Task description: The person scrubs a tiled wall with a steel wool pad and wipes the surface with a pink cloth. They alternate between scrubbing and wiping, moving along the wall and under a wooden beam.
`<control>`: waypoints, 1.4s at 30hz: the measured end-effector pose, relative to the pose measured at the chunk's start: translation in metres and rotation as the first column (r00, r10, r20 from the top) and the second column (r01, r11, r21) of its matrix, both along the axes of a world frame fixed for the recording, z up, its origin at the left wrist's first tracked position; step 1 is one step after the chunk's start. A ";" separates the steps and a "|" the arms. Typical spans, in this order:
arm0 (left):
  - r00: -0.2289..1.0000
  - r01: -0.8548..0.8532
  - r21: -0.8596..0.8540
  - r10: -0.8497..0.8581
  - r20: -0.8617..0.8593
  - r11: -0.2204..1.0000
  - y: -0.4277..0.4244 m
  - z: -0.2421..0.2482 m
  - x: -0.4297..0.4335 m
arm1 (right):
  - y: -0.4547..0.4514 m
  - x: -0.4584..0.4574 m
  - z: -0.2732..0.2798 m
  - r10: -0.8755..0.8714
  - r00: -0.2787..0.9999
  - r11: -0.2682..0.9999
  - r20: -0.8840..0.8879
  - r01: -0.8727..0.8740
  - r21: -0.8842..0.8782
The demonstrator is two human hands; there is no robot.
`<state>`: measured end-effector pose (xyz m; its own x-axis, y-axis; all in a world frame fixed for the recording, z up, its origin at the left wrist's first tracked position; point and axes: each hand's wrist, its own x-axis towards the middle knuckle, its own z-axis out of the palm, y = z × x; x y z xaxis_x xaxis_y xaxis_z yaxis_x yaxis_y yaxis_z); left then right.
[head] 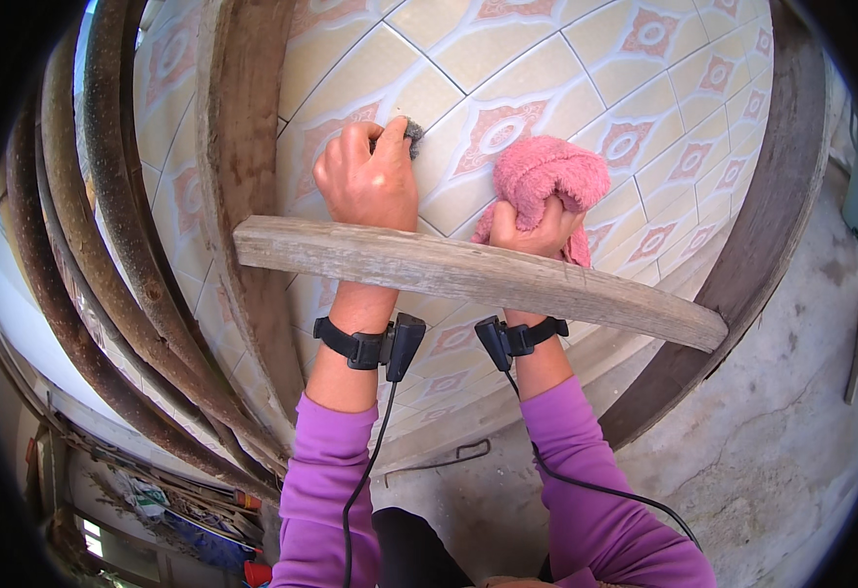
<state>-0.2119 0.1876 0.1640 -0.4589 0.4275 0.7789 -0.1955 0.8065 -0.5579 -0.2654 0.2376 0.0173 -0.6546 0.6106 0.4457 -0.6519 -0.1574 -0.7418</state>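
Between my left thumb and fingers is a small grey scouring pad [414,137], perhaps steel wool, held at the patterned tiled wall [517,55]. My left hand [370,180] reaches past a wooden ladder rung [466,273], which crosses in front of the forearm. A bunched pink towel [551,170] is gripped in my right hand [532,232], close to the tiles on the right. Part of that hand is covered by the towel, and the rung hides its wrist. Whether the towel presses on the tiles, I cannot tell.
Wooden ladder rails stand left [242,140] and right [763,198]. Several long wooden poles [117,242] lean at the left. A bent metal rod [444,459] lies on the concrete floor [759,456]. Black cables [359,485] trail from my wrist straps. Clutter [179,507] lies lower left.
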 end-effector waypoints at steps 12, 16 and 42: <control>1.000 -0.009 -0.004 0.009 0.005 1.000 -0.001 0.000 -0.001 | 0.001 -0.002 0.000 -0.028 0.999 1.000 -0.021 0.028 0.001; 1.000 -0.019 -0.009 0.019 -0.009 1.000 -0.002 0.000 -0.001 | 0.000 -0.003 -0.001 -0.034 0.999 0.999 -0.028 0.034 0.003; 0.997 -0.073 0.013 0.073 -0.036 0.997 0.003 0.000 -0.002 | 0.001 -0.001 -0.002 -0.017 1.000 1.000 -0.007 0.018 0.015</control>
